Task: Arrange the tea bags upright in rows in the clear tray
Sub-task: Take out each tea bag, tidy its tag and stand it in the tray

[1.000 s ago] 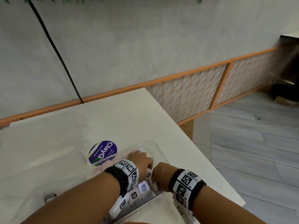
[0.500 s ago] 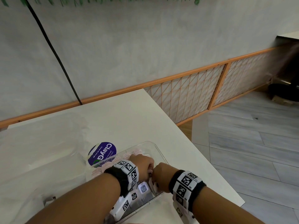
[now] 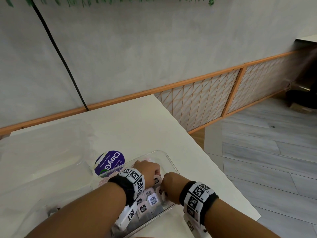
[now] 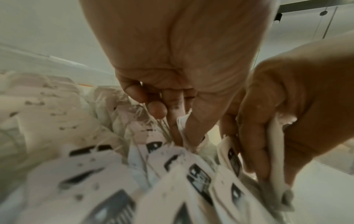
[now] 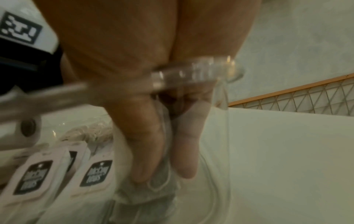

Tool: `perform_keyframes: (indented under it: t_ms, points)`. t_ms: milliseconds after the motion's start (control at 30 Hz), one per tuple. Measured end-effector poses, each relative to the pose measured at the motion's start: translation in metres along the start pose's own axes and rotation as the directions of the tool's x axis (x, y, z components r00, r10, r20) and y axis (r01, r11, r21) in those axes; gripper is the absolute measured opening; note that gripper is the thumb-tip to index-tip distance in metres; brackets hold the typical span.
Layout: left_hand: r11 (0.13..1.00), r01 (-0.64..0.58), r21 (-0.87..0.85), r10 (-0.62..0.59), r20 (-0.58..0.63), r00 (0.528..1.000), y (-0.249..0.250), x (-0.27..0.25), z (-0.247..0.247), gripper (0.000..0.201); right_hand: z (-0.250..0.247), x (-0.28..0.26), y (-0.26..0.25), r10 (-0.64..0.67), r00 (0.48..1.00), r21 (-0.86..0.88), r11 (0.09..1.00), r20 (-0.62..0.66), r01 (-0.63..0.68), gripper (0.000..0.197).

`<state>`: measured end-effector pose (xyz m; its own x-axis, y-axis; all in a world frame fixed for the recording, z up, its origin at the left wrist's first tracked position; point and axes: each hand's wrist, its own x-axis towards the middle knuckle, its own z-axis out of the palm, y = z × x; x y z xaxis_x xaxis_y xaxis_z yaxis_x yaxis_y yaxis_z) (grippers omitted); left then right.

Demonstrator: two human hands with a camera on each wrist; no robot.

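Observation:
A clear tray (image 3: 170, 160) stands on the white table (image 3: 137, 121) and holds several pale tea bags (image 3: 152, 200) with dark-printed tags, standing in rows. Both hands are inside the tray, close together at its right side. My left hand (image 3: 157, 174) has curled fingers and pinches a white tea bag (image 4: 182, 122) between thumb and fingers above the rows. In the right wrist view my right hand (image 3: 165, 184) pinches another tea bag (image 5: 164, 180) between thumb and fingers, close to the tray's right wall. Upright tags (image 5: 95, 174) stand just left of it.
A round purple label (image 3: 109, 163) lies just behind the tray's left end. Crumpled clear plastic (image 3: 42, 160) covers the table's left part. The table's right edge (image 3: 223, 169) drops to a grey floor. A black cable (image 3: 56, 48) runs down the wall.
Both hands stay in the tray, close together; they have shifted only slightly among the tea bags.

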<state>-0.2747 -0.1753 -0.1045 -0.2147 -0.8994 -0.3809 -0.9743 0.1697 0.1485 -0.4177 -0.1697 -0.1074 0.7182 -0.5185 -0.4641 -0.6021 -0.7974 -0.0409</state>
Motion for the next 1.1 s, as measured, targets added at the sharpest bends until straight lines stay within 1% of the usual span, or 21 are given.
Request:
perform_keyframes:
  t_ms: [100,200,267,367,433,500,533,567,600,633,667,700,767,833,933,1100]
  points:
    - [1.0,0.0,0.015,0.0,-0.007,1.0,0.0,0.001,0.002,0.018,0.002,-0.002,0.004,0.014,1.0,0.016,1.0,0.009,-0.014,0.021]
    - [1.0,0.003,0.019,-0.003,-0.002,1.0,0.001,0.002,0.002,0.019,0.001,-0.003,0.003,0.01,0.998,0.0,1.0,0.061,-0.01,0.02]
    - [1.0,0.007,0.012,-0.007,0.004,1.0,0.001,0.002,0.002,0.015,-0.001,-0.003,0.0,0.022,0.995,-0.012,1.0,0.095,-0.021,0.018]
    - [1.0,-0.008,0.013,0.008,0.009,1.0,0.0,0.001,0.001,0.013,0.005,0.005,-0.003,-0.015,0.992,0.011,1.0,0.122,0.014,0.04]
    - [1.0,-0.008,-0.003,0.008,0.013,1.0,-0.003,0.002,0.004,0.011,0.007,0.012,-0.005,-0.032,0.989,0.016,0.999,0.142,0.03,0.043]
    - [0.999,0.004,-0.04,-0.004,0.001,1.0,-0.007,0.005,0.008,0.009,0.006,0.011,-0.007,-0.001,0.989,0.035,0.999,0.15,-0.004,0.04]
    - [0.999,0.007,-0.053,-0.007,-0.009,1.0,-0.008,0.006,0.009,0.009,0.001,0.008,-0.008,0.056,0.988,0.077,0.995,0.141,-0.067,0.033]
    - [0.998,0.005,-0.055,-0.006,-0.017,1.0,-0.008,0.006,0.009,0.012,-0.003,0.005,-0.009,0.107,0.988,0.15,0.981,0.111,-0.123,0.02]
    - [0.999,-0.002,-0.052,0.001,-0.027,1.0,-0.008,0.005,0.008,0.013,-0.004,0.001,-0.007,0.154,0.984,0.232,0.958,0.087,-0.171,0.023]
    - [0.999,-0.015,-0.05,0.013,-0.035,0.999,-0.006,0.004,0.006,0.013,-0.007,-0.003,-0.006,0.193,0.979,0.296,0.933,0.066,-0.204,0.042]
    - [0.998,-0.028,-0.05,0.026,-0.036,0.999,-0.005,0.002,0.004,0.012,-0.008,-0.006,-0.005,0.213,0.976,0.346,0.913,0.041,-0.214,0.053]
    - [0.998,-0.037,-0.058,0.035,-0.036,0.999,-0.004,0.0,0.002,0.012,-0.007,-0.009,-0.003,0.235,0.971,0.361,0.904,0.028,-0.229,0.056]
    - [0.995,-0.045,-0.084,0.042,-0.037,0.998,-0.003,-0.003,-0.001,0.01,-0.005,-0.011,-0.002,0.276,0.96,0.354,0.895,0.043,-0.273,0.053]
    - [0.995,-0.04,-0.094,0.038,-0.018,0.999,-0.003,-0.003,-0.002,0.007,-0.003,-0.013,-0.001,0.274,0.96,0.348,0.896,0.06,-0.277,0.049]
    - [0.996,-0.032,-0.077,0.033,0.012,0.999,-0.001,-0.003,-0.003,0.02,-0.005,-0.015,-0.001,0.249,0.967,0.335,0.908,0.052,-0.252,0.042]
    - [0.999,0.009,-0.035,-0.006,0.075,0.997,0.003,-0.002,-0.006,0.033,-0.008,-0.016,-0.003,0.222,0.972,0.281,0.931,0.071,-0.233,0.034]
